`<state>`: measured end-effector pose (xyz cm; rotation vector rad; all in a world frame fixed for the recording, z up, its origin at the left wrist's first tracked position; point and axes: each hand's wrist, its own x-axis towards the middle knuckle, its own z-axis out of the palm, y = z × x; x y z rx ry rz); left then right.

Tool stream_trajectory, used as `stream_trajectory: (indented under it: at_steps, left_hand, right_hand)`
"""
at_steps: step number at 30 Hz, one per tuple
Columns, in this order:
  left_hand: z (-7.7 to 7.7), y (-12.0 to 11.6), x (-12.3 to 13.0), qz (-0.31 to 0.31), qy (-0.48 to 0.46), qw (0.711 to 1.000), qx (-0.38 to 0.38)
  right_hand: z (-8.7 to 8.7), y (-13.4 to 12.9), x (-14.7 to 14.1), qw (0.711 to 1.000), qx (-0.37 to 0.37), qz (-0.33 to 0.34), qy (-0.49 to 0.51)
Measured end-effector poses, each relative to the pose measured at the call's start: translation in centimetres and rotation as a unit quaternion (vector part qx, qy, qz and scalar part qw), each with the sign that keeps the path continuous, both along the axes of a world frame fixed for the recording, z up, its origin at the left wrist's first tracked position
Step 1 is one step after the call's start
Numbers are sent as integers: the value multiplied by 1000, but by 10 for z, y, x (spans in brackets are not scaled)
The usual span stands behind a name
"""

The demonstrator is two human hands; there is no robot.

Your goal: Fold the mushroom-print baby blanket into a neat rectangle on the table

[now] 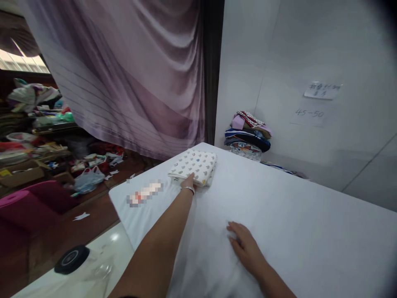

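Note:
A folded white cloth point(195, 163) with a small grey print lies near the far left corner of the white table point(279, 223). My left hand point(188, 182), with a bracelet at its wrist, grips the near edge of this cloth; its fingers are partly hidden under the fabric. Nearer to me, my right hand point(243, 244) hovers over or rests on the table with nothing in it, thumb and fingers apart. A pixelated strip point(144, 193) lies to the left of the cloth.
Folded clothes point(248, 134) are stacked beyond the table by the white wall. A purple curtain point(149, 74) hangs behind. At lower left a black-lidded clear container point(72, 259) sits on a pale surface. Plastic bags point(89, 179) and clutter cover the floor at left.

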<state>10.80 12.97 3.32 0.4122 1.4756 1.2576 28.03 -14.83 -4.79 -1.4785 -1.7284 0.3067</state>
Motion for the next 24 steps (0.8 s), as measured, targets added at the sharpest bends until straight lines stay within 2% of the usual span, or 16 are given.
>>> stream_trajectory:
  at_steps: [9, 14, 16, 19, 21, 24]
  left_hand:
    - [36, -6, 2, -37, -37, 998, -29]
    - [59, -27, -11, -70, -52, 996, -24]
    - [65, -49, -20, -90, -57, 994, -15]
    - [58, -107, -35, -129, -61, 990, -5]
    - [45, -156, -47, -180, -59, 982, -17]
    - [27, -222, -69, -329, -53, 941, -49]
  right_hand:
    - [3, 3, -1, 1000, 17, 3, 9]
    - [3, 0, -2, 999, 14, 11, 28]
    - [2, -1, -1, 998, 9, 13, 53]
    - [1, 3, 4, 985, -18, 9, 174]
    - [5, 7, 9, 955, -41, -13, 293]
    - [21, 12, 16, 893, -96, -61, 435]
